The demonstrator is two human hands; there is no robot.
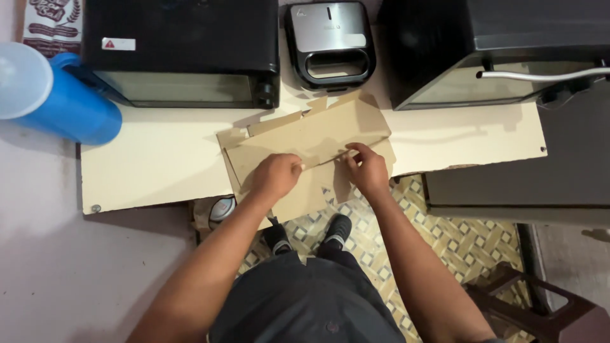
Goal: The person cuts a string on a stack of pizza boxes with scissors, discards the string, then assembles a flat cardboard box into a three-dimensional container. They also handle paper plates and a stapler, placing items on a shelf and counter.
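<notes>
Cream board tabletop [159, 165]: black oven [181, 51] at back left, sandwich maker [329, 43] at back centre, second black oven [495, 51] at right (door ajar), flattened cardboard [305, 143] overhanging front edge.

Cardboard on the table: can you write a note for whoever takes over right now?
Left hand: pressing on the flattened cardboard, fingers curled at its fold.
Right hand: pinching the cardboard's edge beside the left.
Cardboard lies flat on the cream table, partly overhanging the front edge, before the sandwich maker and two ovens.
Done: box is flat.
Left: cannot tell.
</notes>
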